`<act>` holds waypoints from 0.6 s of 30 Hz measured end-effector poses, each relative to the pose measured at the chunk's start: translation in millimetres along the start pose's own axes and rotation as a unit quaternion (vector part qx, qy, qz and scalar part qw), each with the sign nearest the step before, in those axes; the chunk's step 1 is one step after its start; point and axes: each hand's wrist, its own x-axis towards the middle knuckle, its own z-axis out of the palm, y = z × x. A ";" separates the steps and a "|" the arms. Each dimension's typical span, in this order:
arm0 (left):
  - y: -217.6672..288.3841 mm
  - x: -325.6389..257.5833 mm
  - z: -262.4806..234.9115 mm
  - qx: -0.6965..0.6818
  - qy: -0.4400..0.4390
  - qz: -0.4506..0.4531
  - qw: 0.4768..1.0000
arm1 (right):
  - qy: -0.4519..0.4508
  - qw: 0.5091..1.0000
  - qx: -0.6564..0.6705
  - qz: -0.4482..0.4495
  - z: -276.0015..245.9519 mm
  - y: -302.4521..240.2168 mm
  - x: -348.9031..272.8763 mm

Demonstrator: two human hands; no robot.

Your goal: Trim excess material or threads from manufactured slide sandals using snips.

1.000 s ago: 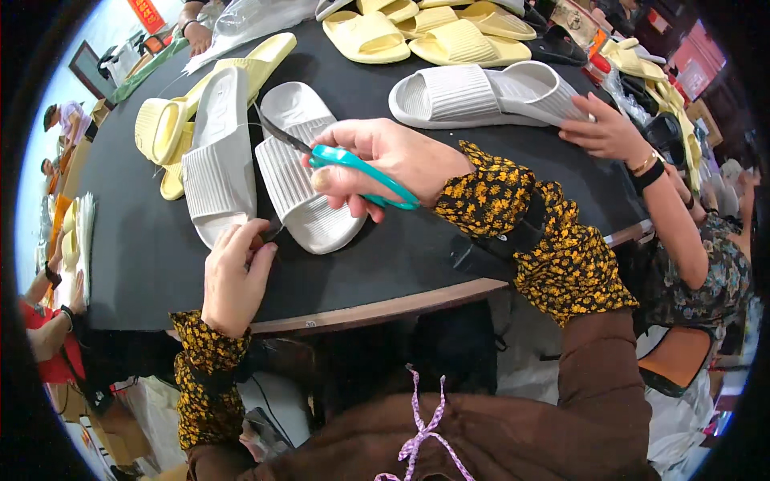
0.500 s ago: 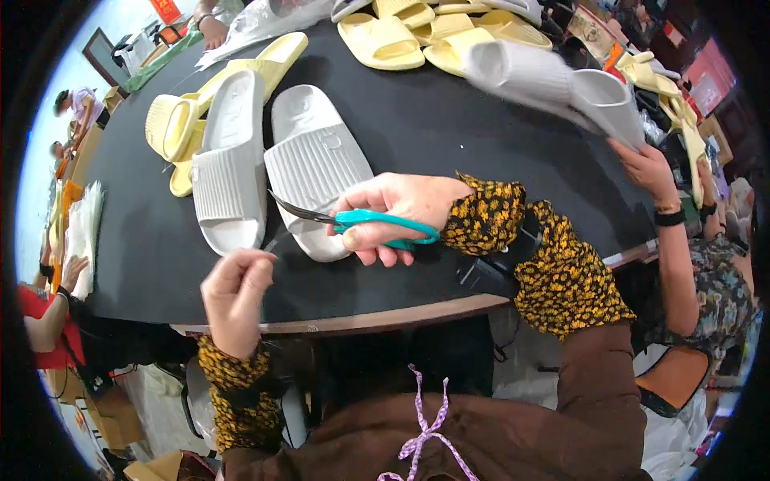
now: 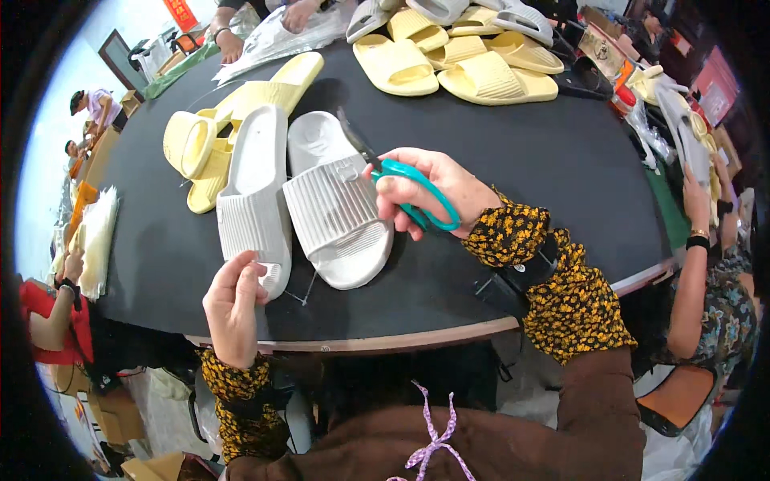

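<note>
My right hand (image 3: 433, 188) is wrapped round scissors (image 3: 447, 210) with teal handles, their dark blades pointing up and away over the right slipper. That grey-white ribbed slide slipper (image 3: 333, 191) lies beside its matching left slipper (image 3: 250, 188), both with heels toward me. My left hand (image 3: 233, 309) has its fingers bent together at the heel of the left slipper; whether anything is between them is hidden. A thin clear strand (image 3: 306, 295) lies on the black table (image 3: 417, 309) near the two heels.
Yellow slippers (image 3: 204, 152) lie beyond the left slipper. A pile of yellow and grey slippers (image 3: 481, 72) sits at the far side. Plastic bags (image 3: 277, 40) lie by another person's hands. At right, a co-worker's hand (image 3: 696, 196) holds a grey slipper (image 3: 682, 132).
The scissors have swung to point away from me, and my right hand has shifted slightly right. My left fingers have moved to the left slipper's heel. The co-worker's grey slippers have moved right, off the table.
</note>
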 end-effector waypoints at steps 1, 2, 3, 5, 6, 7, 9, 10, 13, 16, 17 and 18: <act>3.3 1.5 -0.6 -0.006 -0.021 -0.006 1.000 | -0.003 1.000 0.000 -0.004 -3.3 2.7 0.0; 5.9 3.9 -0.6 -0.011 -0.042 -0.012 0.999 | 0.018 1.000 0.006 -0.003 -6.2 4.6 -0.2; 8.0 5.8 -1.8 -0.008 -0.038 -0.009 0.999 | 0.037 0.999 0.014 -0.001 -7.3 6.2 -0.2; 9.9 15.6 -4.1 0.091 0.031 0.132 0.987 | 0.036 0.999 0.009 -0.015 -7.9 7.8 0.2; 8.0 26.6 -8.9 0.151 0.046 0.171 0.972 | 0.040 0.999 -0.001 -0.020 -6.3 8.0 0.1; 22.9 33.8 -14.2 0.282 0.033 0.257 0.924 | 0.042 0.999 -0.010 -0.026 -4.2 7.7 0.6; 30.6 56.4 -9.4 0.454 0.033 0.372 0.809 | 0.045 0.999 -0.004 -0.020 -6.0 8.5 1.9; 34.7 65.1 -4.7 0.453 0.032 0.376 0.808 | 0.053 0.998 -0.011 -0.021 -8.5 8.0 0.9; 53.1 85.3 6.8 0.502 -0.129 0.327 0.790 | 0.060 0.998 -0.014 -0.029 -12.2 12.7 4.4; 90.4 95.1 28.4 0.402 -0.361 0.087 0.837 | 0.063 0.997 -0.013 -0.030 -13.2 12.3 6.3; 88.1 102.8 34.9 0.401 -0.363 0.089 0.836 | 0.064 0.997 -0.014 -0.028 -14.0 12.0 5.5; 84.1 109.8 41.5 0.382 -0.382 0.119 0.833 | 0.070 0.997 -0.011 -0.036 -13.4 10.3 3.8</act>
